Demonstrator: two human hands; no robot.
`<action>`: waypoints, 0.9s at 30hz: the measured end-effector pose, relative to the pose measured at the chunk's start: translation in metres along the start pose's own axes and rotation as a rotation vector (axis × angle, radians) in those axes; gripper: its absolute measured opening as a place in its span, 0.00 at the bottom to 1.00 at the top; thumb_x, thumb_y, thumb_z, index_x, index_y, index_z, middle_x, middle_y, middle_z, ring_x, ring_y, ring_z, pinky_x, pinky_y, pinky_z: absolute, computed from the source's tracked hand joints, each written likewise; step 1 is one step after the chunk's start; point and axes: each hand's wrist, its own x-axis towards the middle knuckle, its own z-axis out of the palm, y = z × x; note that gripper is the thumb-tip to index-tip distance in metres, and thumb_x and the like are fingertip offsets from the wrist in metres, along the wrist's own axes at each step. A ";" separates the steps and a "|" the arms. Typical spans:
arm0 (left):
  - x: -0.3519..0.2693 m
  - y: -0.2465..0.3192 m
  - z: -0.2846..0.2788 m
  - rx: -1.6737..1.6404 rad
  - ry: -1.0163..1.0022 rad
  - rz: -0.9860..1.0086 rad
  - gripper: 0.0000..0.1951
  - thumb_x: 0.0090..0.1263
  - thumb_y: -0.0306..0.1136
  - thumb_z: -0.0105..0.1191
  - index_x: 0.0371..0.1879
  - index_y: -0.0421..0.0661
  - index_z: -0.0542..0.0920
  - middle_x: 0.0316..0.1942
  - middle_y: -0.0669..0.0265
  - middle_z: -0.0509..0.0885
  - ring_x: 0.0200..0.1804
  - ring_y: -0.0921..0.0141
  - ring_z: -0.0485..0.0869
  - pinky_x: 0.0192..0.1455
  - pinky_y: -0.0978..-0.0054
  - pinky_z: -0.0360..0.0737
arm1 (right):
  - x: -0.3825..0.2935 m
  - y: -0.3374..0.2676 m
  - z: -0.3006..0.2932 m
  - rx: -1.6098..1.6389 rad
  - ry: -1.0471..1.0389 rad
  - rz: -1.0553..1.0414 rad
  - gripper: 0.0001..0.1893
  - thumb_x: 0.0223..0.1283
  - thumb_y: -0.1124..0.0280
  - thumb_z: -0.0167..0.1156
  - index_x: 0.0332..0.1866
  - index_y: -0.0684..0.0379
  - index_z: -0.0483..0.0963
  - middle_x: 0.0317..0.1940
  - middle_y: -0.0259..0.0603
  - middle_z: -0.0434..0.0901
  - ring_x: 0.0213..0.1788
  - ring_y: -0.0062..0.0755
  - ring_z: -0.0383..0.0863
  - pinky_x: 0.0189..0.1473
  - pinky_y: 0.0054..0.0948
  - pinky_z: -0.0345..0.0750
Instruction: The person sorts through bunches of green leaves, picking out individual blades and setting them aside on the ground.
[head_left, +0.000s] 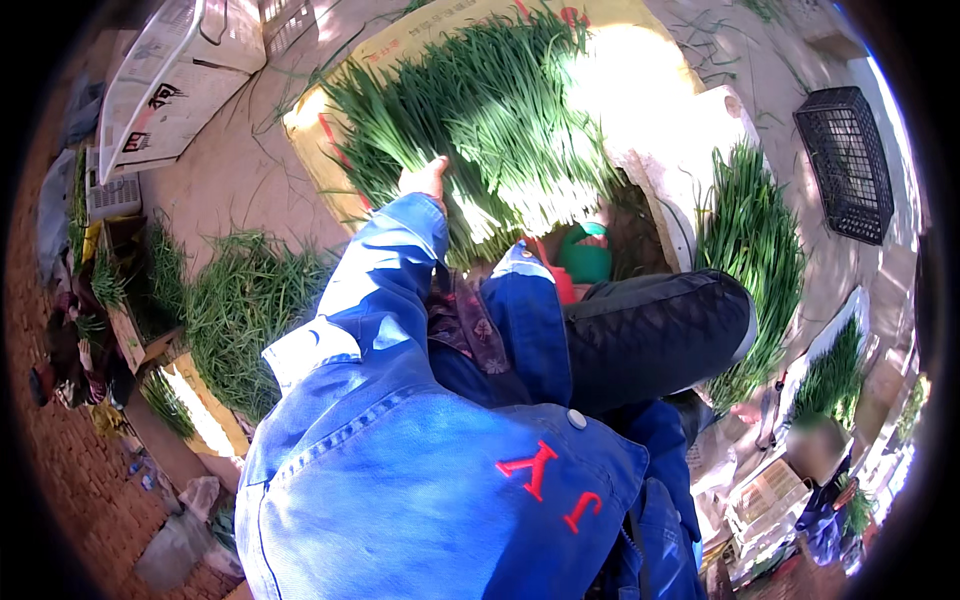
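My left hand (424, 180), in a blue denim sleeve, grips the pale lower ends of a bunch of garlic chives (386, 131). The bunch lies over the left side of a wide layer of chives (510, 97), whose green tips point away from me and pale ends towards me. Under the layer is a yellow printed sheet or sack (304, 139). Just beyond my bent leg, a teal object (585, 255) and a red one show partly. My right hand is not in view; a blue denim edge with a button lies near the pale stem ends.
Loose greens (247, 315) are heaped at left; more chives (754, 277) lie beside a white foam box (675, 232) at right. A white plastic crate (187, 82) stands upper left, a black crate (847, 165) far right. Other people (817, 450) sit at both edges among chives.
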 end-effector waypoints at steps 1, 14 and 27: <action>-0.028 0.017 0.018 -0.006 -0.091 -0.069 0.26 0.42 0.29 0.69 0.43 0.35 0.75 0.37 0.59 0.83 0.37 0.64 0.81 0.43 0.70 0.76 | -0.005 0.002 0.002 0.010 0.000 0.016 0.20 0.41 0.55 0.68 0.32 0.62 0.80 0.31 0.51 0.82 0.39 0.47 0.82 0.43 0.39 0.77; -0.032 0.001 0.035 0.780 -0.262 -0.151 0.36 0.47 0.51 0.69 0.44 0.29 0.77 0.40 0.52 0.81 0.40 0.62 0.80 0.45 0.67 0.77 | 0.013 -0.020 0.041 0.098 -0.051 -0.046 0.20 0.41 0.54 0.68 0.32 0.62 0.80 0.32 0.51 0.82 0.39 0.48 0.81 0.43 0.39 0.76; -0.074 0.125 0.075 -0.024 -0.631 0.082 0.14 0.59 0.22 0.52 0.45 0.47 0.74 0.31 0.67 0.78 0.30 0.77 0.75 0.30 0.80 0.75 | -0.031 -0.036 -0.038 0.504 0.641 -0.035 0.20 0.51 0.52 0.61 0.29 0.63 0.79 0.23 0.52 0.79 0.29 0.50 0.80 0.35 0.40 0.74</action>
